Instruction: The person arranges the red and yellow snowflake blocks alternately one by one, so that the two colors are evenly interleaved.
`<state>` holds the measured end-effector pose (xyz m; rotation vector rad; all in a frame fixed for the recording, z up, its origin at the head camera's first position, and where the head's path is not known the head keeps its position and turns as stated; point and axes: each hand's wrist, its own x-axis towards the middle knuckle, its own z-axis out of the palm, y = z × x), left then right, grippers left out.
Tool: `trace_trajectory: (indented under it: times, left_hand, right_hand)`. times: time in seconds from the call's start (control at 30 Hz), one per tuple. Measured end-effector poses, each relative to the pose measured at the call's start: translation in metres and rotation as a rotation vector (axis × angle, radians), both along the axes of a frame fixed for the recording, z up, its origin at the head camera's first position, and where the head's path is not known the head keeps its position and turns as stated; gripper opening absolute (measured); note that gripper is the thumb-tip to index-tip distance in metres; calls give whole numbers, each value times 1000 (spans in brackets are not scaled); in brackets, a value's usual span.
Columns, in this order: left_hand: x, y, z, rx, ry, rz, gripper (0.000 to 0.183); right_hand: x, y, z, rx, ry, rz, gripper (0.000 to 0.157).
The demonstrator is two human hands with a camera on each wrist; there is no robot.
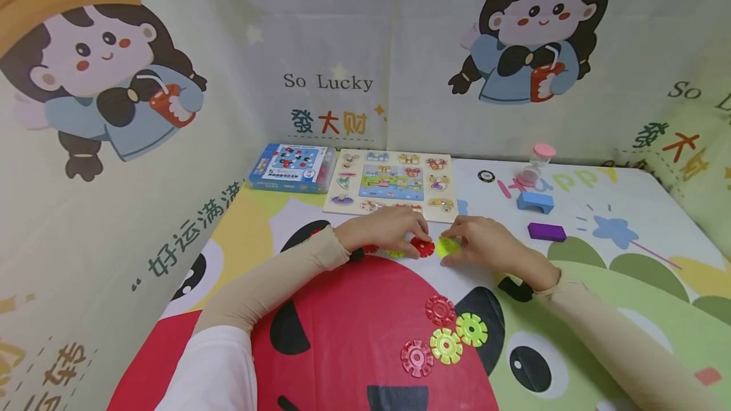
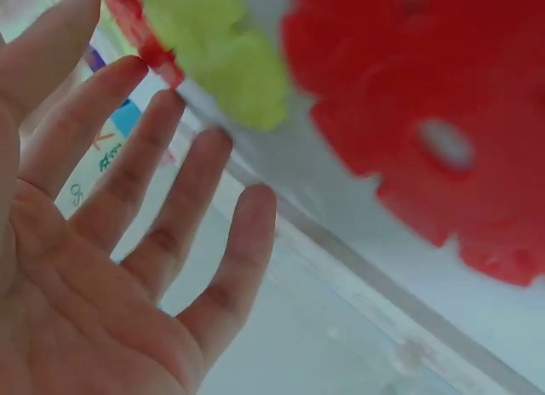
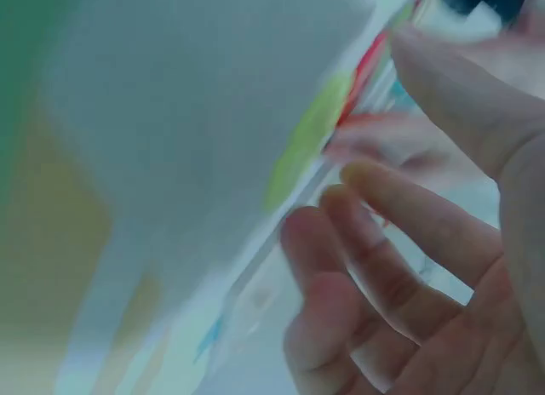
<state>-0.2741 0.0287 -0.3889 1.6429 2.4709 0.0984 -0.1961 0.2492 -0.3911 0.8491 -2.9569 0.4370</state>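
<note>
Thumb and fingers of my left hand (image 1: 387, 229) hold a red notched plastic disc (image 1: 422, 247) at its edges; in the left wrist view the fingertips meet the rim of that red disc (image 2: 140, 33). My right hand (image 1: 485, 243) has thumb and fingertips on opposite edges of a yellow-green notched disc (image 1: 448, 247), right beside the red one. Left of these, a yellow-green disc (image 1: 395, 253) and a red disc (image 1: 370, 248) continue the row, partly hidden under the left hand. The right wrist view shows the yellow-green disc (image 3: 311, 140) near the right fingertips.
Two red discs (image 1: 417, 358) and two yellow-green discs (image 1: 446, 345) lie nearer the front. A wooden peg puzzle (image 1: 348, 200) and a blue plastic box (image 1: 288, 184) stand behind the hands. To the right are a blue arch block (image 1: 535, 202), purple block (image 1: 546, 232) and hourglass (image 1: 537, 162).
</note>
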Motion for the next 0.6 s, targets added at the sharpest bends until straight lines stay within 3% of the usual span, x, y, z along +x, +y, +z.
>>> trace_trajectory:
  times: [0.1,0.23,0.33,0.43,0.6]
  left_hand:
    - [-1,3,3,3,-39,25,42]
    - [-2,13,5,33,-53,26,44]
    - [-1,22,4,43,-40,-1,47]
    - [2,31,2,26,-39,-25,49]
    - [7,37,-1,-17,-39,-31,45]
  right_hand:
    - [21,-6,3,-33,-16,37,45]
    - [56,-19,6,-1,-108,241,43]
    - [73,-26,5,55,-127,322,44]
    - [77,-29,4,72,-136,288,41]
    - [75,-27,4,58,-232,213,40]
